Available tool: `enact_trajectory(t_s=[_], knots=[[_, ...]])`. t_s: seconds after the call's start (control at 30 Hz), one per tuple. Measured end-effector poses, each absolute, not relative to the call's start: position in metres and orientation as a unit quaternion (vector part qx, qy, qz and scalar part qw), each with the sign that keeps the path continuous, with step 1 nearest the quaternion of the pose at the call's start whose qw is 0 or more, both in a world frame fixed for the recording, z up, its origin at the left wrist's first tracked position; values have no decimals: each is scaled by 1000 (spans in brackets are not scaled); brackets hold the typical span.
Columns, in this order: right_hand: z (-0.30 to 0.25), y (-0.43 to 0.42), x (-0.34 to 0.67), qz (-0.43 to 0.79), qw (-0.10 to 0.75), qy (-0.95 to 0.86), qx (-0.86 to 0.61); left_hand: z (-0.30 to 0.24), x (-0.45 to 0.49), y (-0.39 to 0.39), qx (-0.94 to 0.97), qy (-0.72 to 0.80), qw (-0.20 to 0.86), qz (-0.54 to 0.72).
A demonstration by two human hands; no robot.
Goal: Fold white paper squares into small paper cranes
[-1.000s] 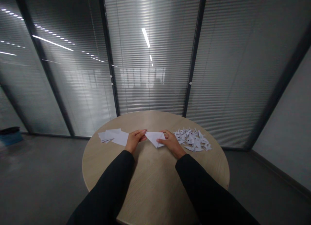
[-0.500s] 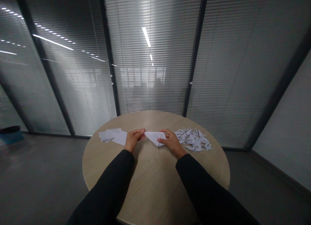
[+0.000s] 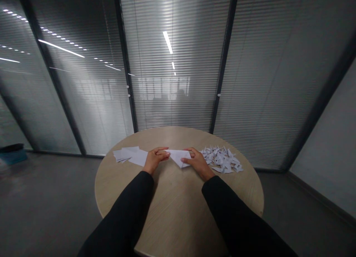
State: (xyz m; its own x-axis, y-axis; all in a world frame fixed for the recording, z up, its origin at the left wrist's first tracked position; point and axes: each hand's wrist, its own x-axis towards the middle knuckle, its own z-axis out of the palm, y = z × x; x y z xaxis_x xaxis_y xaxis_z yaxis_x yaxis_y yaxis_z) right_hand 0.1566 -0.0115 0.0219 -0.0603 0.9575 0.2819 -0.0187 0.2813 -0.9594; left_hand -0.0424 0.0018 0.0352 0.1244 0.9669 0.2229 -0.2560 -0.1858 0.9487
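Note:
A white sheet folded into a triangle (image 3: 178,156) lies on the round wooden table (image 3: 178,212) between my hands. My left hand (image 3: 155,159) pinches its left corner with curled fingers. My right hand (image 3: 196,161) presses on its right side, thumb and fingers closed over the paper. Both forearms are in black sleeves.
A loose stack of flat white sheets (image 3: 130,155) lies left of my left hand. A heap of several small folded paper figures (image 3: 222,160) lies to the right. Glass walls with blinds stand behind the table. A dark bin (image 3: 12,152) sits on the floor at far left.
My left hand has slid slightly right along the triangle's top edge, closing in on the paper. My right hand stays on its right side.

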Motion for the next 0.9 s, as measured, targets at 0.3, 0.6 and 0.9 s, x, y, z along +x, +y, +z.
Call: enact_trajectory(t_s=[0.3, 0.6, 0.9], knots=[[20, -9, 158, 434, 551, -588, -403, 35, -40, 2, 512, 342, 538, 576], [21, -10, 158, 436, 551, -587, -402, 32, -43, 5, 502, 349, 542, 577], [22, -11, 158, 439, 543, -589, -406, 33, -44, 6, 491, 371, 536, 578]])
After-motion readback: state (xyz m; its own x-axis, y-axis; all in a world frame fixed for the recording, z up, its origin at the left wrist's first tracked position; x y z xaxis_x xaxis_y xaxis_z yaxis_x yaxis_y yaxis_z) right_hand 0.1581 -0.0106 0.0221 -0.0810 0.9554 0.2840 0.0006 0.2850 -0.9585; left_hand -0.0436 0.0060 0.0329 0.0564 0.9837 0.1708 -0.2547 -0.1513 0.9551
